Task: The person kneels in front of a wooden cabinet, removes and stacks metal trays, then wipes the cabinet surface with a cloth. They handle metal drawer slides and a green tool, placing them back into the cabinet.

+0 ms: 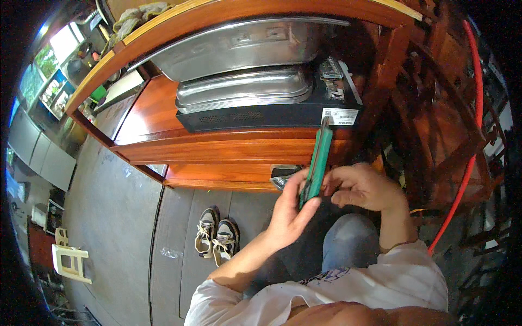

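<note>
My left hand [291,216] grips a slim green-handled tool [318,163], possibly a utility knife, with its narrow metal tip pointing away from me. That tip overlaps the white printed label [342,117] on a black box [244,118] in view; I cannot tell whether they touch. Just right of the handle is my right hand [363,187], its fingers loosely bent and thumb apart, with nothing visible in it. The box lies on a reddish wooden shelf [155,102]. Stacked stainless steel trays [244,87] rest on it, and a larger metal tray [244,45] leans behind them.
Small metal parts [333,79] lie on the box's right end. A dark item in clear plastic [281,177] sits on the lower shelf. Shoes [218,236] stand on the floor, left of my knee [350,240]. A red hose [469,171] runs down the right; a plastic stool [71,263] is far left.
</note>
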### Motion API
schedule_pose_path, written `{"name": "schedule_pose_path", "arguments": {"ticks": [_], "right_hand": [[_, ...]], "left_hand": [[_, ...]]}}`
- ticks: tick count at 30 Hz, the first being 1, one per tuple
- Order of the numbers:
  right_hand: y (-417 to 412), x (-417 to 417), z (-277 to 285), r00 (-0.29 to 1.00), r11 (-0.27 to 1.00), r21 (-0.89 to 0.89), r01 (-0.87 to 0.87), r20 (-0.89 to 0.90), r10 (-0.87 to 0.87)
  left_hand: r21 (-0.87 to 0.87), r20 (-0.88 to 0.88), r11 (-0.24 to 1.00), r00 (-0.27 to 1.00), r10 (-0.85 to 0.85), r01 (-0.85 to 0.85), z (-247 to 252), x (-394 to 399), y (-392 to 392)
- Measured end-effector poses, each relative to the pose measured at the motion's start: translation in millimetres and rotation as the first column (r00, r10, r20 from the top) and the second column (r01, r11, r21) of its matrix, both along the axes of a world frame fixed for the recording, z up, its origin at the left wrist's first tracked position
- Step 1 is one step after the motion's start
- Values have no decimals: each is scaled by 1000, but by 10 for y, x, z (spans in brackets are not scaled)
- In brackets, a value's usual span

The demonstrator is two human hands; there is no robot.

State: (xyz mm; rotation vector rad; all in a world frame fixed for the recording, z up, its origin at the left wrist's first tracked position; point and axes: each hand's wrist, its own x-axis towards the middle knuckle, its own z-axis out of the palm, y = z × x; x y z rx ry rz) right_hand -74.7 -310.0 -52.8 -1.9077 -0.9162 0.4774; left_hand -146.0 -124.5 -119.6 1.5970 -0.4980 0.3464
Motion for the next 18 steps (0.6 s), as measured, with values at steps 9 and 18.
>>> {"name": "schedule_pose_path", "arguments": {"ticks": [9, 18], "right_hand": [[-278, 13, 142, 923, 845, 392, 364, -32, -382], [-366, 856, -312, 557, 495, 676, 546, 148, -817]], "left_hand": [[268, 331, 905, 913, 236, -331, 518, 654, -358], [497, 523, 521, 718, 458, -694, 1001, 1536, -526]]}}
